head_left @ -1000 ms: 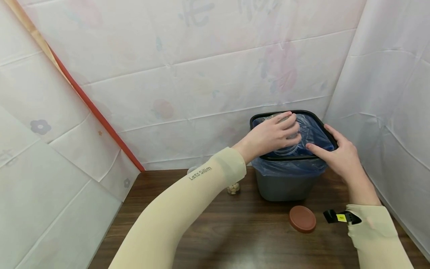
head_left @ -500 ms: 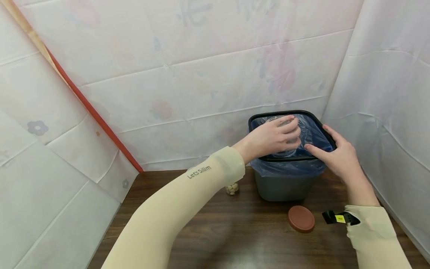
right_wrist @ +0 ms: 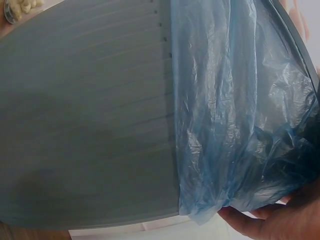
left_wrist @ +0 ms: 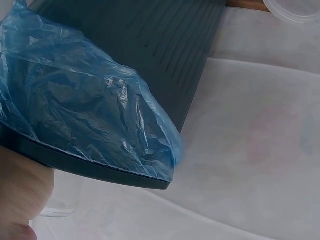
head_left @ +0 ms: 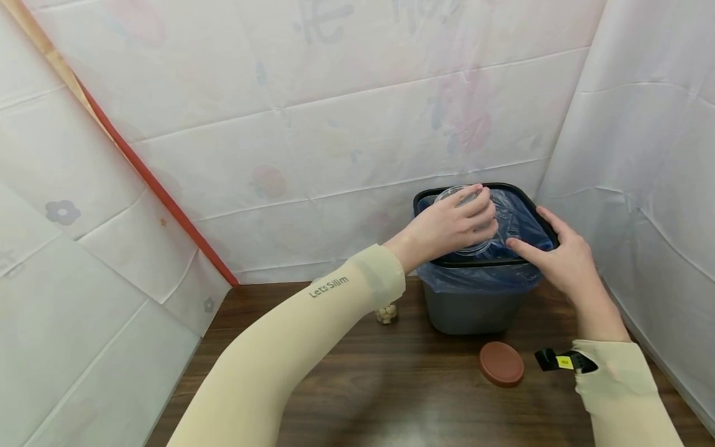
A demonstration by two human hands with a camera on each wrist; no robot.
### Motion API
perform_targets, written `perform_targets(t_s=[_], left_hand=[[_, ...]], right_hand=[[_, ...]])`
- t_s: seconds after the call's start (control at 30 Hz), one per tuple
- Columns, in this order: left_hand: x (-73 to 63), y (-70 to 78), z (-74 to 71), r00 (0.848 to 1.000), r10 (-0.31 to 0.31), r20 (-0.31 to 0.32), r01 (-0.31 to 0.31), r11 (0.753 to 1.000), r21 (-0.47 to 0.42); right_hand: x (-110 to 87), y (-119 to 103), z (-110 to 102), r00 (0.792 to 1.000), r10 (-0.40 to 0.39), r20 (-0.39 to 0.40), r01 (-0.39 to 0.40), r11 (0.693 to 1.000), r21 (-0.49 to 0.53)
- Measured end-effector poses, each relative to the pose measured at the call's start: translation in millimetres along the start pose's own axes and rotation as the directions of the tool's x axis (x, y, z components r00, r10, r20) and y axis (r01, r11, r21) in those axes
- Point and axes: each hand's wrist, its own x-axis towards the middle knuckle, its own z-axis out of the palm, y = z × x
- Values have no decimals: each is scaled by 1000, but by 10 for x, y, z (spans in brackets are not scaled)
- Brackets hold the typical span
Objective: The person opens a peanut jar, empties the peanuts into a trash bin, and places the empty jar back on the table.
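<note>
My left hand [head_left: 455, 225] holds a clear, round plastic container [head_left: 454, 194] on its side over the mouth of a grey trash bin [head_left: 475, 310]. My fingers cover much of the container. In the left wrist view only a faint piece of the container [left_wrist: 59, 207] shows beside the hand [left_wrist: 22, 192], beyond the bin's black rim [left_wrist: 90, 167]. A blue trash bag [head_left: 527, 223] lines the bin and folds down over its outside. With its thumb inside and fingers outside, my right hand [head_left: 566, 257] grips the bin's right rim.
A reddish-brown round lid [head_left: 501, 364] lies on the dark wooden table [head_left: 413, 397] before the bin. A clear jar with pale pieces [head_left: 386, 314] stands left of the bin, partly behind my left sleeve [head_left: 313, 335]. White printed cloth [head_left: 335, 155] surrounds the table.
My left hand dips a little with the clear container, then rises slightly again over the bin. My right hand stays on the rim.
</note>
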Motion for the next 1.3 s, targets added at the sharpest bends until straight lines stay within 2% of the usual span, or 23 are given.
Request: perform_targets(t_s=[0.2,0.27,0.43,0.5,0.63,0.8,0.97,1.1,1.2,1.3], left_hand=[[-11,-3,16,999,-13,-48,11,999,-36],[-19,-9,22,998,-37,-52,34,997,-67],[-45,-19,15,985,-168,30,170,981,-90],[-54,-15,9,982,-180,50,184,980,-80],[-44,4,-6,983,-181,23,182,981,-70],[-48,37,-6,959,-283,13,283,957,-59],[-49,53,17,958,-287,-20,284,955,-90],[-47,56,22,956,-292,-23,288,951,-109],[-50,55,22,949,-314,-20,308,941,-141],[-57,49,32,933,-361,-4,353,915,-195]], right_hand=[[-20,-4,2,1000,5,5,-5,1000,8],[-22,-5,-1,1000,7,8,-7,1000,11],[-8,-3,-16,1000,5,9,-6,1000,20],[-5,1,-14,1000,4,9,-4,1000,24],[-8,10,-19,1000,5,7,-6,1000,31],[-3,13,-16,1000,1,6,-1,999,37],[1,29,-22,1000,10,12,-11,999,46],[-2,35,-39,1000,13,13,-14,999,42],[-11,46,-54,1000,20,15,-20,999,42],[-20,59,-66,1000,25,15,-26,999,42]])
